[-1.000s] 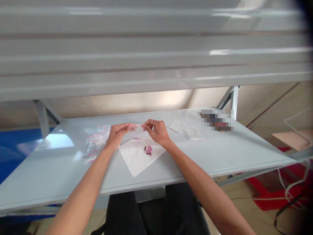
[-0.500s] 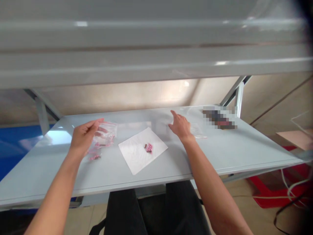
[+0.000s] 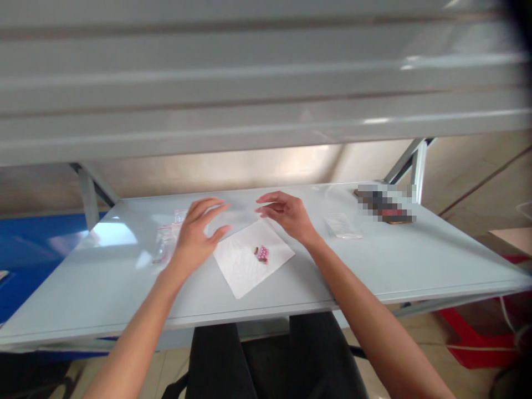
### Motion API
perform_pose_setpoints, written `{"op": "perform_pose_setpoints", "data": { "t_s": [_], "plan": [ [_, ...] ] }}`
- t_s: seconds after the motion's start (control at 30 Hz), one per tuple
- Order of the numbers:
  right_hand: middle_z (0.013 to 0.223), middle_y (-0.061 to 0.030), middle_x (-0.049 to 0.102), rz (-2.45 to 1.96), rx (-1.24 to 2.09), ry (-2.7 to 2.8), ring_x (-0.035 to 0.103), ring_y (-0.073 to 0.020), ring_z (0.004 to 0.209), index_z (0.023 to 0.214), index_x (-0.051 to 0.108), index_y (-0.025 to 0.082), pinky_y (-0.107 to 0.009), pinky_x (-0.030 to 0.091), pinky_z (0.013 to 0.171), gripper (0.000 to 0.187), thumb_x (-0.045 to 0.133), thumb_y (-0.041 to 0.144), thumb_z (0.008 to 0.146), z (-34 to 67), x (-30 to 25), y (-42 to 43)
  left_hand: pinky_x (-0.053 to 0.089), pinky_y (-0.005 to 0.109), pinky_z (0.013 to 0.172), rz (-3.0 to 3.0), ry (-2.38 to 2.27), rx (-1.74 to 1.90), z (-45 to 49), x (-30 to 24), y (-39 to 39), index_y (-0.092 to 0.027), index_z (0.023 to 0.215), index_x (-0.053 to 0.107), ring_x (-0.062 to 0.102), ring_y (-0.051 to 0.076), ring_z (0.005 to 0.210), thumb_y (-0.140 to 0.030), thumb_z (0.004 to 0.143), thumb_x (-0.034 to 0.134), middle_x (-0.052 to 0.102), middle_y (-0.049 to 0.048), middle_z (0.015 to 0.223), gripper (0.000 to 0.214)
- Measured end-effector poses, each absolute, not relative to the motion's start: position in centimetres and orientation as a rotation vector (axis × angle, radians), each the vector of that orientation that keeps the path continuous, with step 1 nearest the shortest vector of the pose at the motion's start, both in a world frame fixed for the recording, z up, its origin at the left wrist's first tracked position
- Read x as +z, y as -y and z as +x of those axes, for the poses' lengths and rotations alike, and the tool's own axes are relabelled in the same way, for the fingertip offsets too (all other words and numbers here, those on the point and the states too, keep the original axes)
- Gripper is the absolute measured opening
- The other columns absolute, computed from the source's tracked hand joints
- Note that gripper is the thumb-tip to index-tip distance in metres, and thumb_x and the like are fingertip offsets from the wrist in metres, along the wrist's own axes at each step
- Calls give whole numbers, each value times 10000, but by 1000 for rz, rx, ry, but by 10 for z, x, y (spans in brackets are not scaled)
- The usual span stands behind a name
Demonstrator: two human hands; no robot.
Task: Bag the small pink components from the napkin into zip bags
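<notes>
My left hand (image 3: 199, 233) is over the left corner of a white sheet (image 3: 235, 271), fingers spread and holding nothing. Across from it, my right hand (image 3: 286, 215) hovers by the sheet's far corner, its fingers apart and no object between them. On the sheet lies a small cluster of pink beads (image 3: 262, 254) with a few dark brown pieces beside it. Clear plastic zip bags (image 3: 165, 238) lie left of my left hand, partly hidden behind it. To the right of my right hand rests another clear bag (image 3: 343, 226).
The grey table (image 3: 382, 266) carries all of this. At its back right is an object blurred by pixels (image 3: 386, 208). A large grey shelf (image 3: 249, 105) overhangs the table, with brackets at both sides. A red stool (image 3: 469, 343) and cables are at the lower right.
My left hand has let go of the clear bag at the left and moved right towards the sheet. My right hand has shifted left, its fingers now turned towards the left hand.
</notes>
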State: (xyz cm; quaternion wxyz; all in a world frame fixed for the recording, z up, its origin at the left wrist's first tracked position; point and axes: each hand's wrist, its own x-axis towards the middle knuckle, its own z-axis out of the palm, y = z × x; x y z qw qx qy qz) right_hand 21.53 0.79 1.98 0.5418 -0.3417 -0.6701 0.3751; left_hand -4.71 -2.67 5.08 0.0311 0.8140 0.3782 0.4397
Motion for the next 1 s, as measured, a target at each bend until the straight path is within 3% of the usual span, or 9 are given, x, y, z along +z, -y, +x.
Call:
{"op": "perform_pose_setpoints", "data": {
  "t_s": [0.1, 0.17, 0.27, 0.4, 0.53, 0.73, 1.0],
  "plan": [
    [1109, -77, 722, -688, 1064, 1532, 746, -204, 930, 1040, 622, 202, -345, 612, 830, 327, 739, 417, 823, 197, 15, -5, 466, 412, 1039, 2466, -1006, 1149, -4, 51, 14, -311, 1354, 622, 595, 271, 1211, -227, 760, 808, 629, 80, 1348, 629],
    [1023, -70, 741, -779, 1020, 1528, 745, -184, 850, 1036, 630, 197, -319, 615, 766, 299, 706, 421, 853, 196, 11, -7, 516, 354, 896, 2406, -1060, 1132, 5, 48, -1, -279, 1256, 697, 672, 225, 975, -202, 799, 757, 714, 68, 1131, 467],
    [884, -55, 764, -952, 851, 1750, 736, -171, 770, 955, 703, 180, -293, 599, 730, 143, 642, 291, 887, 205, 7, -14, 507, 317, 738, 2228, -1225, 1209, -3, 42, -28, -216, 1104, 769, 650, 183, 713, -252, 818, 725, 743, 49, 868, 292],
    [954, -40, 800, -1074, 747, 2115, 753, -197, 870, 943, 794, 201, -301, 576, 862, 256, 591, 88, 838, 216, 4, -17, 479, 287, 643, 1858, -1188, 1206, -21, 29, -45, -137, 1230, 690, 696, 197, 720, -356, 833, 700, 777, 87, 894, 454],
    [1081, -47, 786, -1188, 647, 2172, 740, -247, 1004, 1019, 812, 216, -350, 546, 967, 368, 562, 38, 817, 222, 1, -15, 413, 243, 554, 1603, -1071, 1282, -27, 15, -38, -131, 1273, 580, 701, 186, 719, -461, 830, 719, 781, 134, 984, 570],
    [1066, -35, 787, -1049, 672, 2071, 732, -193, 881, 998, 809, 221, -306, 568, 847, 365, 575, 37, 787, 226, 3, -12, 429, 243, 584, 1525, -1052, 1262, -30, 5, -28, -143, 1027, 662, 653, 151, 644, -448, 755, 815, 787, 112, 907, 437],
    [875, -44, 779, -896, 877, 2222, 689, -171, 812, 830, 820, 203, -266, 510, 752, 214, 636, 104, 788, 212, 11, -4, 481, 314, 870, 1588, -1057, 1211, -26, 3, -24, -158, 1148, 772, 685, 206, 918, -481, 800, 767, 785, 94, 1024, 475]
  ]
}}
